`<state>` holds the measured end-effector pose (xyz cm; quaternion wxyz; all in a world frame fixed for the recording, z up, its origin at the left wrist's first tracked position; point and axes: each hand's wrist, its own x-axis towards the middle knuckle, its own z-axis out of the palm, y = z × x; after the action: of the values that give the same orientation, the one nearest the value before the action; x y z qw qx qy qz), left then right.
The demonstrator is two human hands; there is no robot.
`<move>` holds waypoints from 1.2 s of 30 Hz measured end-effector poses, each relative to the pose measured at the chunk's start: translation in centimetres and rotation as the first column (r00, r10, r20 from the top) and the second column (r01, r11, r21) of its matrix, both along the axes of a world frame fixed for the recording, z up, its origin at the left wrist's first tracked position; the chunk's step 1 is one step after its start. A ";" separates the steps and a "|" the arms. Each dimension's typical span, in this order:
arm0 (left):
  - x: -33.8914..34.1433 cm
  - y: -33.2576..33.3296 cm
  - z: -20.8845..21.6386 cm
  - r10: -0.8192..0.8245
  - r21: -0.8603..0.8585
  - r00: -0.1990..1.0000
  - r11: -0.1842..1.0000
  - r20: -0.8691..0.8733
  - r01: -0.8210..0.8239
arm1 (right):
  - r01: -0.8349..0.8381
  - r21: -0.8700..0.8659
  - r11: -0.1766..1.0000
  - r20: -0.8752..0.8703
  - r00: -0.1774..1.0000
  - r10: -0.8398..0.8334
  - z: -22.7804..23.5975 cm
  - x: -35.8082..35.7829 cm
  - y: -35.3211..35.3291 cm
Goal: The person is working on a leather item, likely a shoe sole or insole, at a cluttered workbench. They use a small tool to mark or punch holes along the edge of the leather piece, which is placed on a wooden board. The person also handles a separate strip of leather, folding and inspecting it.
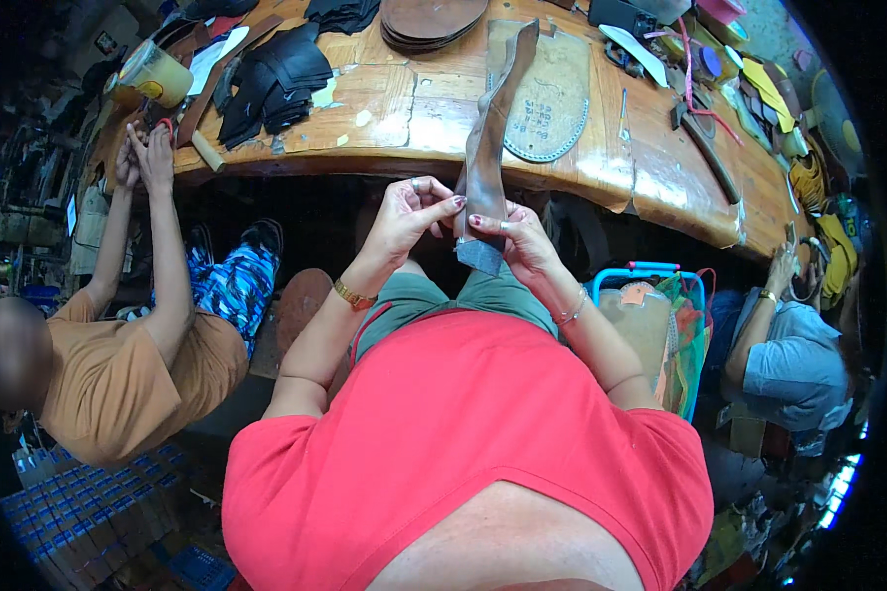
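Note:
A long brown leather strip (487, 148) reaches from the tabletop down over the table's front edge toward my lap. Its near end shows a greyish underside. With thumb on top, my right hand (524, 241) grips the strip's right side close to that end. Opposite it, my left hand (414, 217) is closed in a pinch at the strip's left edge, fingertips against the leather. Whether something small is also between those fingertips is hidden. Under the strip's far part lies a tan, round-ended leather panel (552, 103) with holes along its border and marks on it.
Brown leather pieces (434, 25) are stacked at the back, with black leather pieces (271, 84) left of them. A hammer (710, 153) lies at the right. A blue-framed basket (698, 340) stands beside my right arm. Co-workers sit on both sides, one in an orange shirt (158, 369).

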<state>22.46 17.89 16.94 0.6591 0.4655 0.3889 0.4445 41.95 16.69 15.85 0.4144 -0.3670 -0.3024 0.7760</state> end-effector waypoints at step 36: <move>0.3 2.8 -0.6 -0.022 -0.123 0.993 0.992 0.119 0.037 | 0.036 -0.035 0.999 0.004 0.999 -0.036 0.5 -1.2 -0.7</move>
<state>22.72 20.69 16.30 0.7154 0.4021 0.3694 0.4361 40.79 15.99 16.40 0.4214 -0.3810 -0.2827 0.7729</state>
